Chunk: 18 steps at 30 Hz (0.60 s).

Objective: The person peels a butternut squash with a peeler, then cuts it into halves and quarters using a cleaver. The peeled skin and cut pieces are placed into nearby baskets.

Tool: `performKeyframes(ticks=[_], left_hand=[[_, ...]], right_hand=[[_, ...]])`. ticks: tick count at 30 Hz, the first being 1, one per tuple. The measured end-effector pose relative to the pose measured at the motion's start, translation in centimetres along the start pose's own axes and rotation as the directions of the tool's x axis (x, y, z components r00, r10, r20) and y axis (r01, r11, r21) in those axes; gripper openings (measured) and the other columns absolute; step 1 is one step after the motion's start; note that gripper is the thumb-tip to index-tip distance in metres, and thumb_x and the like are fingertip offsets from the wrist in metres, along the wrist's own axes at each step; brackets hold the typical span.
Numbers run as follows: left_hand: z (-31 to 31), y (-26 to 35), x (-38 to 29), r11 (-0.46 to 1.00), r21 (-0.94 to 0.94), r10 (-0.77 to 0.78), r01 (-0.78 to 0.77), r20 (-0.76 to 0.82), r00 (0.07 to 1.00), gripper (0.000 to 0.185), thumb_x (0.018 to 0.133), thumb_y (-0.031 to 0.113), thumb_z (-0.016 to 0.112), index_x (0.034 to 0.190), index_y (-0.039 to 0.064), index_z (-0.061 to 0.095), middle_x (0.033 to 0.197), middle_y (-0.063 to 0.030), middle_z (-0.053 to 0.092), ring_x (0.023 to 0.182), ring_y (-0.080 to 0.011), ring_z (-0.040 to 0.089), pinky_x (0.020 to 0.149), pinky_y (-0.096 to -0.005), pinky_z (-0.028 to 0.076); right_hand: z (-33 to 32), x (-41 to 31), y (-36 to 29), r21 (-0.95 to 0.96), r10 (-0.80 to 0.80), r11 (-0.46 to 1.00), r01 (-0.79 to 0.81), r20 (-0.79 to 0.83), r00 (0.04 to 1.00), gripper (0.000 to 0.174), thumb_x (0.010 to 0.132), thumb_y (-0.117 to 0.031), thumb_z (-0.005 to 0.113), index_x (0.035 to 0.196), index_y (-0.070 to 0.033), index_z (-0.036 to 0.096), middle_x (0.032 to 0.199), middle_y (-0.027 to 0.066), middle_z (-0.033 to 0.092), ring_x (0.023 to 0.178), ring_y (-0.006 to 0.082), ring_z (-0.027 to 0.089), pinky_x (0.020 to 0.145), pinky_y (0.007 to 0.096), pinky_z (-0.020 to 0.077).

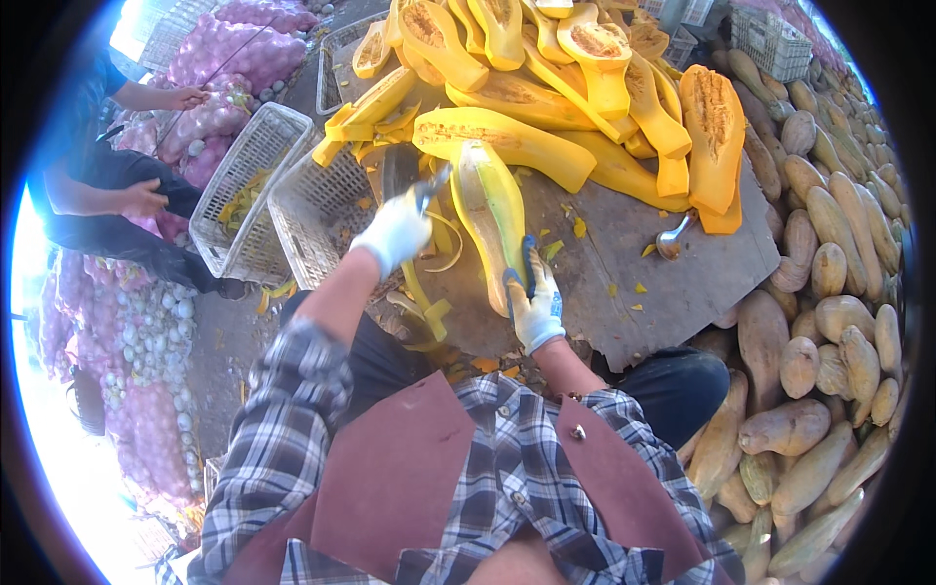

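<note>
A long squash, partly peeled to yellow with a tan and greenish strip of skin left along it, lies tilted in front of me. My right hand, in a white and blue work glove, grips its near end. In my left hand, gloved in white, is a peeler, blurred, beside the squash's far left side. A curled strip of peel hangs between that hand and the squash. More peel lies just below. The squash's far end meets a halved yellow squash.
Peeled, halved squash are heaped across the far board. A metal spoon lies on its right part. Unpeeled squash pile up at right. At left stand plastic crates, net sacks of onions and another person.
</note>
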State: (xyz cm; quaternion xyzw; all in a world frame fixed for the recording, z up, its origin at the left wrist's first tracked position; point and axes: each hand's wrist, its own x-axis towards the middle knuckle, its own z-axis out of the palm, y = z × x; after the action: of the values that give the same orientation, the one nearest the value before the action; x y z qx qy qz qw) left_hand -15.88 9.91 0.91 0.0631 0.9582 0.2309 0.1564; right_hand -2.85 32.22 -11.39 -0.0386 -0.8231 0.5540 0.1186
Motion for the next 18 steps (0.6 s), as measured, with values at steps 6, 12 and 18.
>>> performKeyframes(ticks=[6,12,18], left_hand=[[2.8,1.5,6.3,0.766,0.585,0.192,-0.265,0.186,0.964,0.033,0.092,0.008,0.048,0.107,-0.014,0.069,0.109,-0.0348,0.068,0.103,-0.0416,0.070,0.090,-0.0443,0.056],[7.5,2.9,-3.6,0.974,0.212,0.053,-0.076,0.110,0.993,0.046,0.094,0.016,0.049,0.124,-0.018,0.055,0.108,-0.0363,0.067,0.104,-0.0424,0.069,0.091,-0.0482,0.054],[8.1,2.2,-10.9,0.997,-0.017,0.072,-0.072,0.452,0.889,0.035,0.091,0.012,0.053,0.124,-0.002,0.055,0.108,-0.0318,0.068,0.108,-0.0448,0.067,0.095,-0.0525,0.051]], right_hand=[[0.7,-0.4,0.7,0.050,0.011,0.999,-0.009,-0.027,1.000,0.058,0.090,-0.027,0.071,0.140,0.000,0.058,0.134,0.0293,0.060,0.121,0.0447,0.060,0.106,0.0455,0.0477],[-0.1,0.0,0.3,-0.096,0.049,0.994,-0.046,0.026,0.998,0.057,0.094,-0.017,0.065,0.147,0.000,0.052,0.141,0.0260,0.056,0.129,0.0380,0.057,0.111,0.0418,0.0437],[-0.2,0.0,0.1,-0.089,-0.030,0.996,0.032,0.025,0.999,0.066,0.091,-0.029,0.070,0.150,-0.009,0.050,0.134,0.0297,0.059,0.121,0.0465,0.059,0.107,0.0481,0.0463]])
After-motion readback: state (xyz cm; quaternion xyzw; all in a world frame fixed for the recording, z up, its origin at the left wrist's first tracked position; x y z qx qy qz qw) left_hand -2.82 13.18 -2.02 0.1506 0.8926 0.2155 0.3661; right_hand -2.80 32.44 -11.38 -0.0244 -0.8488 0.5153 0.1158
